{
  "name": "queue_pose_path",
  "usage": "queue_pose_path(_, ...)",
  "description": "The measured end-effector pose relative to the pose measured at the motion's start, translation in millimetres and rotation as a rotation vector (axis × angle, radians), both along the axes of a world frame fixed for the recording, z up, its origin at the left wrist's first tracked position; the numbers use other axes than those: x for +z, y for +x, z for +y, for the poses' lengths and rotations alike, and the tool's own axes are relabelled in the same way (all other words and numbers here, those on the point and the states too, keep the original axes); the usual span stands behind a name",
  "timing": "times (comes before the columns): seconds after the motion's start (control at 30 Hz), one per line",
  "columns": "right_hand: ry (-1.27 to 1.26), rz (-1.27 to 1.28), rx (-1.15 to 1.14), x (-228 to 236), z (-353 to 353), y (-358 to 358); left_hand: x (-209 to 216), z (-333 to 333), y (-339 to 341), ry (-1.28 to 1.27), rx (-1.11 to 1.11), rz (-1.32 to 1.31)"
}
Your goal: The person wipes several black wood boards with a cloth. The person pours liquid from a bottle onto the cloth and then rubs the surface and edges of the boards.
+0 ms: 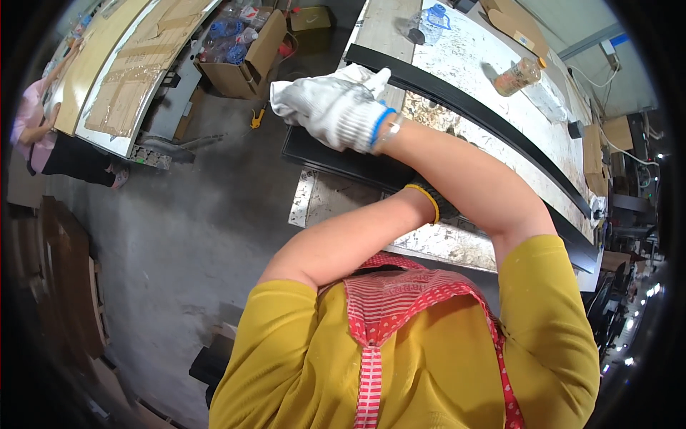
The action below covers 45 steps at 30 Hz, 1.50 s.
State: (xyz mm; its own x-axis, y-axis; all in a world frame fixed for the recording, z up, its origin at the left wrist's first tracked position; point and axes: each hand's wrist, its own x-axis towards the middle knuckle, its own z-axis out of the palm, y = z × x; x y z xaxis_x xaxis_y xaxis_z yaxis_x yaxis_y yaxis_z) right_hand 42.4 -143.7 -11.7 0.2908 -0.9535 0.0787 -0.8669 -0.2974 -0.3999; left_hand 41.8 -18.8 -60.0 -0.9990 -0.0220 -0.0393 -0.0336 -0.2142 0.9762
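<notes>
My right hand [330, 109], in a white knit glove with a blue cuff, reaches across over the left end of a black panel [357, 161]. Its fingers are bent, and a loose white fold bunches at its far left; whether that is a cloth or part of the glove is unclear. Beside its fingertips runs a long black strip [468, 104]. My left hand [444, 204], in a dark glove with a yellow cuff, rests at the panel's near edge below my crossed right forearm. That forearm hides its fingers.
A worn white workbench [457, 239] lies beneath the panel. On it stand a clear jug [427, 27] and an amber bottle [518, 77]. A carton of plastic bottles [243, 53] sits on the floor. At the far left, another person [43, 121] works by a second table [100, 79].
</notes>
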Motion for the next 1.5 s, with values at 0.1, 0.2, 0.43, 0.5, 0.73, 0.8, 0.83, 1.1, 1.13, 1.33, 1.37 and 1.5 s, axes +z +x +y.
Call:
queue_pose_path(0.1, 0.276, -0.315, -0.049, 18.1, 3.3, -18.0, -12.3, -10.3, -16.6, -0.907, 0.02, -0.004)
queue_pose_path(0.2, 0.257, -0.75, -0.337, 60.6, 56.9, -77.1, 5.6, -16.6, -1.8, -1.529, 0.262, 0.067)
queue_pose_path(0.43, 0.075, -0.831, -0.758, 117.2, 141.7, -125.8, 25.1, -47.5, 31.9, -1.529, 0.273, -0.114)
queue_pose_path(0.5, 0.323, -0.278, -0.597, 113.0, 114.8, -90.6, 22.8, -50.1, 35.7, -1.495, 0.232, -0.149)
queue_pose_path(0.73, -0.114, 0.103, 0.152, 0.3, -1.8, -17.8, -5.9, -35.5, 15.1, -0.987, 0.267, -0.1)
queue_pose_path(0.8, 0.291, -0.759, -0.11, -24.5, -37.5, -51.6, 8.1, -39.5, 25.2, -1.324, 0.472, 0.08)
queue_pose_path(0.83, 0.548, -0.349, -0.477, 29.1, -47.5, -28.6, 2.3, -39.9, 28.5, -1.35, 0.473, 0.096)
queue_pose_path(1.1, 0.179, -0.025, 0.09, 15.8, 5.1, -11.2, -4.4, -38.5, 21.4, -0.872, 0.285, 0.038)
queue_pose_path(1.13, 0.18, 0.222, 0.118, 24.9, -3.1, 17.6, -5.7, -39.1, 23.7, -0.86, 0.271, 0.038)
queue_pose_path(1.33, 0.306, -0.601, -0.613, 29.2, -32.4, -62.3, 7.1, -45.7, 30.0, -1.347, 0.322, 0.11)
queue_pose_path(1.37, 0.224, -0.582, -0.668, 39.9, -19.9, -54.2, 6.0, -45.2, 30.7, -1.358, 0.275, 0.083)
queue_pose_path(1.5, -0.13, -0.53, -0.829, 77.0, 54.4, -65.8, 0.2, -42.2, 26.4, -1.344, 0.292, 0.079)
